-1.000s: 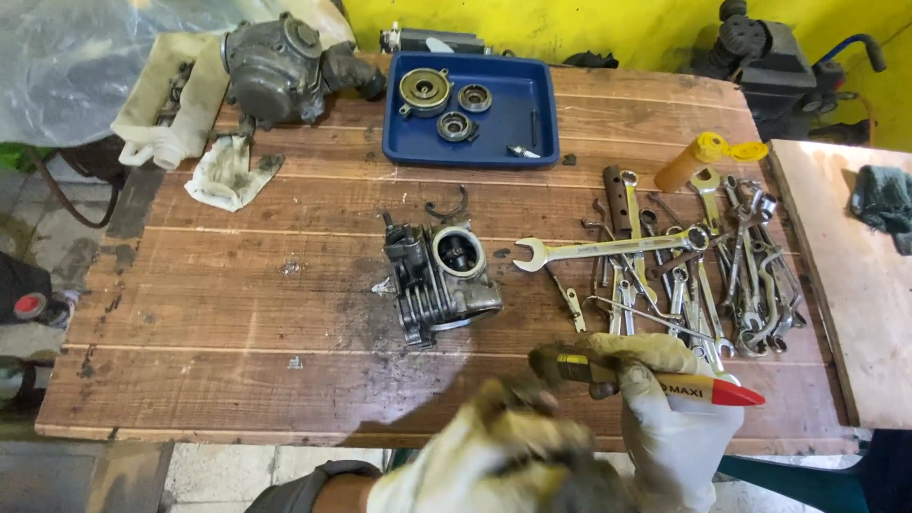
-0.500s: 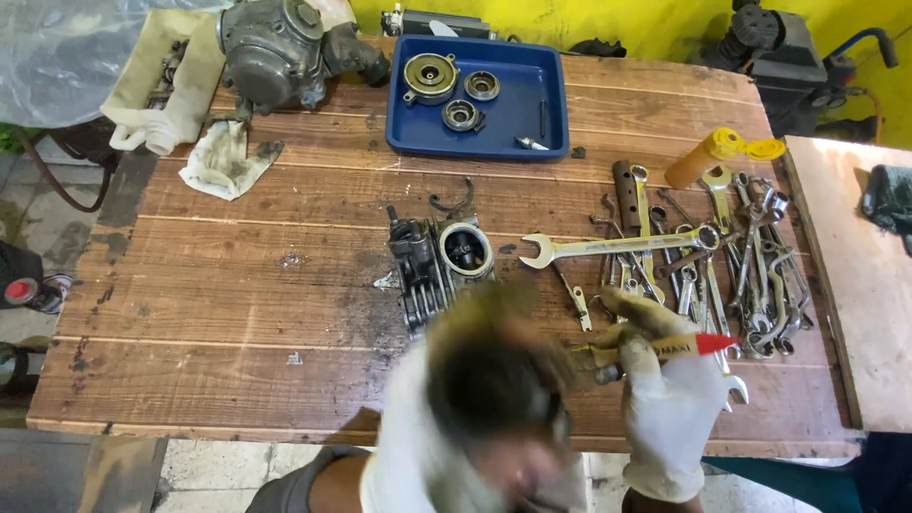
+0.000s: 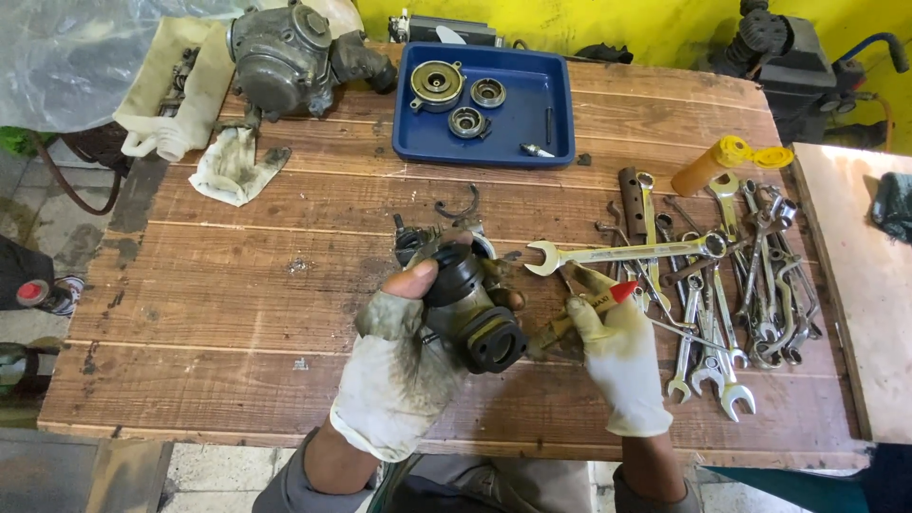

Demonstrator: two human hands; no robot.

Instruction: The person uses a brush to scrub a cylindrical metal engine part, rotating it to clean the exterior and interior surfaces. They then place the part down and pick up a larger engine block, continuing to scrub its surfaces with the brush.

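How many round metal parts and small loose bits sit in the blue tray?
Round metal parts: 3, one large, two smaller
Small loose bits: 2, a dark pin and a pale piece
Total in the blue tray: 5

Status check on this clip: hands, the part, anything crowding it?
Left hand grips dark cylindrical metal part, lifted above wooden table. Right hand holds red-tipped yellow tool at it. Spanner pile lies right, apart.

Bright even daylight, soft shadows, sharp focus, slight edge distortion
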